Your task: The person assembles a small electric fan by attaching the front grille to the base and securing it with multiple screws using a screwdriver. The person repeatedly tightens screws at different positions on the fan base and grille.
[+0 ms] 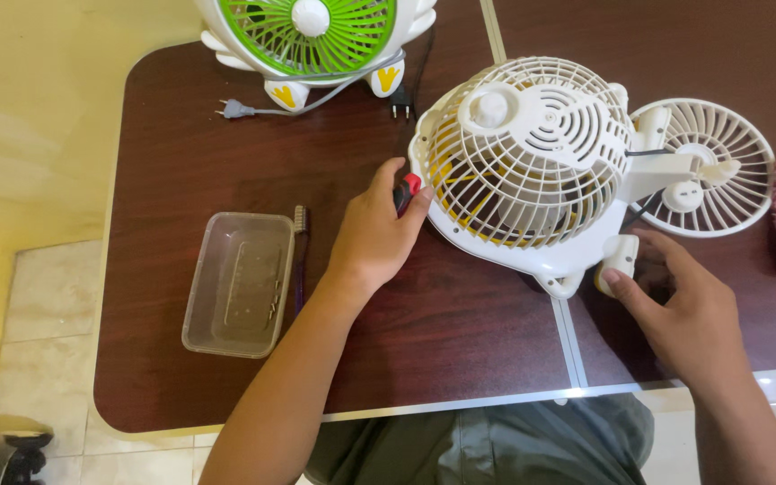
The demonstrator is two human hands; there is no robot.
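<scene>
So the dark wood-grain table is the landmark here, and near the middle of its far half lies the white clip fan, tipped so the rear motor housing and back grille face up, with yellow blades showing through the cage. Looks like light, hollow plastic to me: stiff at the motor hub and the clamp, but the thin grille ribs would probably flex or snap if squeezed, so I'd hold it by the clamp base or the outer rim, not the ribs. Just right of it on the table lies a loose white front grille. At the table's far edge stands a green-and-white fan, its grey plug lying beside it. On the left half sits a clear plastic tray with a small brush touching its right side. The right hand pinches the fan's clamp handle near the front edge. The left hand is curled around a red-handled screwdriver, at the cage's left rim.
</scene>
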